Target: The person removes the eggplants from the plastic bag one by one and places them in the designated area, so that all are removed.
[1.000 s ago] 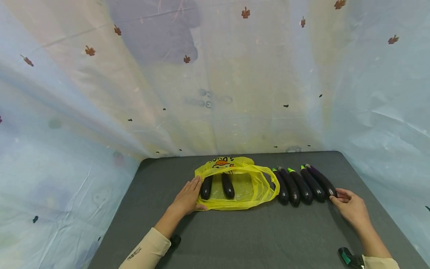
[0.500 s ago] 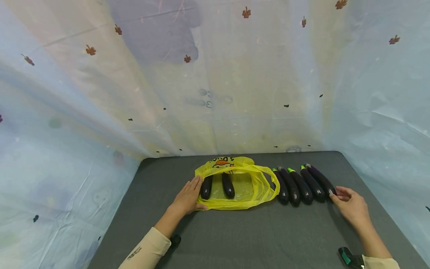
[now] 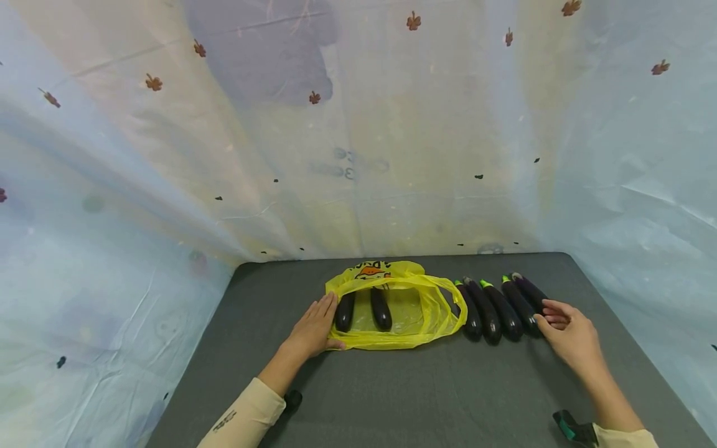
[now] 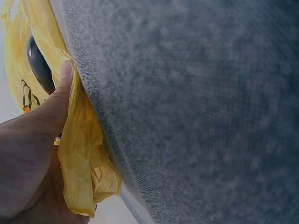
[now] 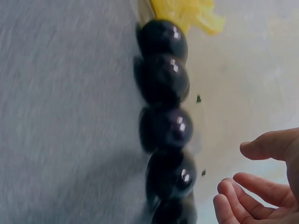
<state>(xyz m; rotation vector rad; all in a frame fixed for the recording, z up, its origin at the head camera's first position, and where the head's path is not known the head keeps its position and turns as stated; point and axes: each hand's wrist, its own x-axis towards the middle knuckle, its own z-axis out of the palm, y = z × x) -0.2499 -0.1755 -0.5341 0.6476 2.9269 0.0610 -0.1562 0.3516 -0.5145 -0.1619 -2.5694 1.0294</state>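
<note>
A yellow plastic bag lies with its mouth toward me, and two dark eggplants show inside it. My left hand holds the bag's left side; in the left wrist view its thumb lies over the rim, with plastic between it and the fingers. Several more eggplants lie side by side right of the bag. Over the right end of that row is my right hand, hiding the lower part of the rightmost eggplant. The right wrist view shows thumb and fingers apart with nothing between them.
Everything lies on a dark grey tabletop. A pale plastic sheet with small leaf marks hangs behind the table and along both sides. Black straps are at the wrists by the beige sleeves.
My right hand has left the lower end of the rightmost eggplant and shifted left and a little up over the row's end. The left hand and bag stay in place.
</note>
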